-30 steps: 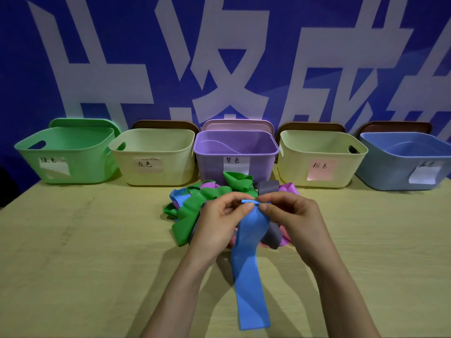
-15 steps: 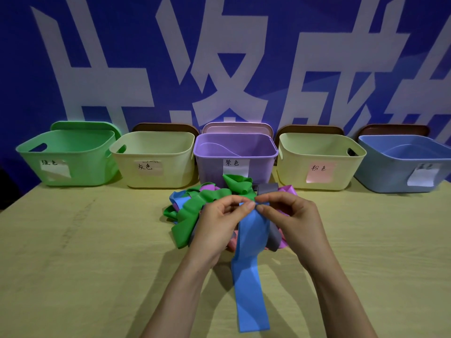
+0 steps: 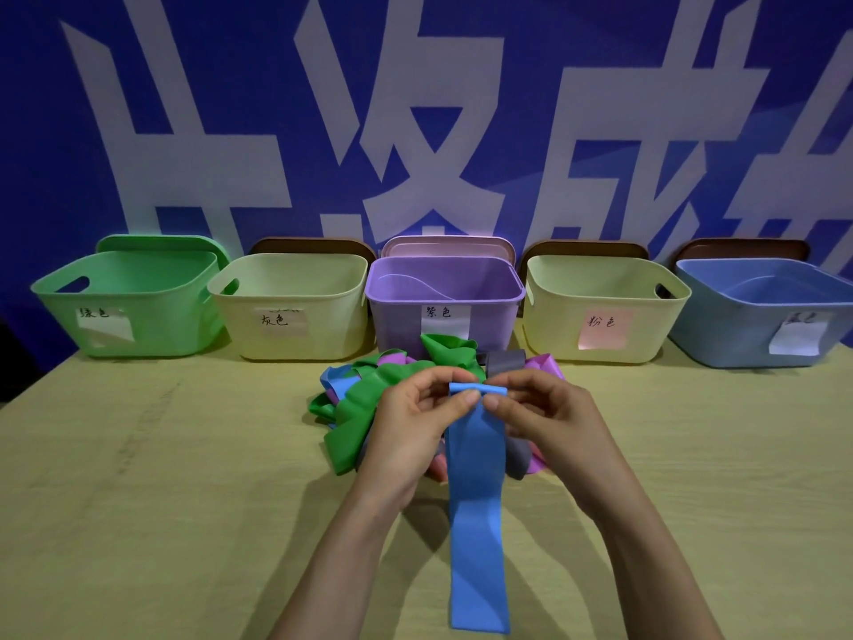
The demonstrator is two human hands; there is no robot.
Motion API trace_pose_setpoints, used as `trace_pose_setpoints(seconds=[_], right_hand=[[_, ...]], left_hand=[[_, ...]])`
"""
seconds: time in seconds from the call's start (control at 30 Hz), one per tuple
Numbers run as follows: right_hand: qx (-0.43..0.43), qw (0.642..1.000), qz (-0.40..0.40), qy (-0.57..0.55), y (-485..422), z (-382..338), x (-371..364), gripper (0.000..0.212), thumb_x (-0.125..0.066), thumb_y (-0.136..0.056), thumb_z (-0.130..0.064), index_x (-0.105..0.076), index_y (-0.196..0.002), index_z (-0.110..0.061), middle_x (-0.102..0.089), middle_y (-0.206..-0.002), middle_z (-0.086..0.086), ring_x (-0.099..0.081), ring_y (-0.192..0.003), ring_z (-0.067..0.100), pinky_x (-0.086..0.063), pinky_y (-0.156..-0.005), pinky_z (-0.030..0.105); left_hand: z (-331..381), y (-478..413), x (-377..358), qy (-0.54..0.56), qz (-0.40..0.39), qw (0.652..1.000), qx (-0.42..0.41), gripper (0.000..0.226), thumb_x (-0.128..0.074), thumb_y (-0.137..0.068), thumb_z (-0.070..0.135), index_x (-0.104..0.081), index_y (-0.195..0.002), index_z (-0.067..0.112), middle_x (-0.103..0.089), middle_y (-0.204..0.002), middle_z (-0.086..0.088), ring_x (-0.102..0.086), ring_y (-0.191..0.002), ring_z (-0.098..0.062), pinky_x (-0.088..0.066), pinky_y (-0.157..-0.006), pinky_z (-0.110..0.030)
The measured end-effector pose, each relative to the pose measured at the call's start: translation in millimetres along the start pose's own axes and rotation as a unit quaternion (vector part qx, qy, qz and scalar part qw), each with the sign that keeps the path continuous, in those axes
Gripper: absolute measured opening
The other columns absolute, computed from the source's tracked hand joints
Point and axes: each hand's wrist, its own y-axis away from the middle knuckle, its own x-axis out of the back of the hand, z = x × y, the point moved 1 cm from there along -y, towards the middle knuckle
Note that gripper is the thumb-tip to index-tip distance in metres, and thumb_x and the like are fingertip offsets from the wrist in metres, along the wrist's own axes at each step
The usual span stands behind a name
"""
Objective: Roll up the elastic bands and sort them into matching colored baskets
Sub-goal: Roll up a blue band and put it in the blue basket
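A long blue elastic band [image 3: 477, 510] hangs from both hands down to the table's near edge. Its top end is curled into a small roll. My left hand [image 3: 415, 422] pinches the left side of that roll, and my right hand [image 3: 549, 418] pinches the right side. Behind the hands lies a heap of bands: green [image 3: 364, 408], grey [image 3: 505, 362], pink-purple [image 3: 547, 364] and another blue one [image 3: 337, 383]. Along the back stand a green basket [image 3: 134, 302], a cream basket labelled grey [image 3: 291, 307], a purple basket [image 3: 445, 300], a cream basket labelled pink [image 3: 604, 311] and a blue basket [image 3: 761, 311].
The baskets stand in a row against a blue wall banner with white characters. Lids lean behind each basket. The wooden table [image 3: 161, 478] stretches left and right of the heap.
The rolled top of the blue band has grown a little thicker. The band's loose lower end has drawn slightly up the table. Both hands stay in place.
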Motion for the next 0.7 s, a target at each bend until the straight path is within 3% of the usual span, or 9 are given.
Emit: trace_pose_setpoints(seconds=[0.07, 0.2, 0.33, 0.43, 0.57, 0.7], right_hand=[[0.003, 1.0, 0.004, 0.014, -1.3, 1.1, 1.3, 0.014, -0.069, -0.081, -0.022, -0.072, -0.092, -0.013, -0.072, -0.081, 0.002, -0.065, -0.076, 0.007, -0.052, -0.067, 0.021], [0.01, 1.0, 0.019, 0.022, -4.6, 4.8, 0.9, 0.005, -0.067, -0.085, -0.013, -0.072, -0.087, -0.012, -0.07, -0.073, -0.005, -0.06, -0.069, 0.003, -0.048, -0.066, 0.021], [0.002, 0.997, 0.063, -0.042, -6.5, 5.4, 0.4, 0.005, -0.067, -0.084, -0.008, -0.07, -0.083, -0.012, -0.071, -0.072, -0.003, -0.063, -0.071, 0.005, -0.048, -0.068, 0.022], [0.004, 0.996, 0.074, -0.046, -7.9, 4.3, 0.5, 0.006, -0.067, -0.084, -0.007, -0.071, -0.082, -0.012, -0.072, -0.074, -0.002, -0.065, -0.073, 0.007, -0.051, -0.069, 0.023], [0.01, 0.997, 0.067, -0.044, -8.0, 2.2, -1.2, 0.007, -0.068, -0.083, -0.004, -0.071, -0.084, -0.011, -0.071, -0.073, -0.002, -0.065, -0.07, 0.006, -0.051, -0.063, 0.019], [0.012, 0.998, 0.056, -0.028, -8.2, 0.9, -1.3, 0.009, -0.069, -0.081, -0.001, -0.071, -0.086, -0.009, -0.072, -0.075, -0.001, -0.066, -0.074, 0.008, -0.055, -0.067, 0.022]], left_hand=[[0.3, 0.7, -0.6, 0.0, -0.01, 1.0, -0.007, 0.02, -0.067, -0.082, -0.003, -0.069, -0.085, 0.017, -0.073, -0.08, 0.004, -0.068, -0.081, -0.007, -0.051, -0.069, -0.016], [-0.4, 0.4, -2.7, 0.003, -0.019, 1.0, 0.001, 0.019, -0.068, -0.082, -0.003, -0.068, -0.091, 0.013, -0.073, -0.08, 0.004, -0.068, -0.079, -0.006, -0.051, -0.069, -0.016], [-3.6, -0.6, -2.4, 0.018, -0.024, 0.997, 0.074, 0.009, -0.069, -0.083, 0.005, -0.065, -0.089, 0.009, -0.069, -0.073, 0.0, -0.064, -0.061, -0.006, -0.048, -0.051, -0.017], [-4.7, -0.7, 0.4, 0.005, -0.026, 0.995, 0.096, 0.004, -0.069, -0.083, 0.008, -0.068, -0.08, 0.008, -0.068, -0.07, -0.004, -0.06, -0.054, -0.008, -0.044, -0.047, -0.018], [-4.1, -5.3, 6.9, 0.0, -0.019, 0.996, 0.089, 0.011, -0.07, -0.083, 0.012, -0.07, -0.077, 0.003, -0.056, -0.074, -0.016, -0.042, -0.07, -0.027, -0.033, -0.06, -0.031], [-0.1, -5.4, 6.8, -0.002, -0.03, 0.996, 0.081, 0.007, -0.065, -0.087, 0.007, -0.071, -0.083, 0.007, -0.065, -0.078, -0.014, -0.054, -0.077, -0.028, -0.04, -0.071, -0.037]])
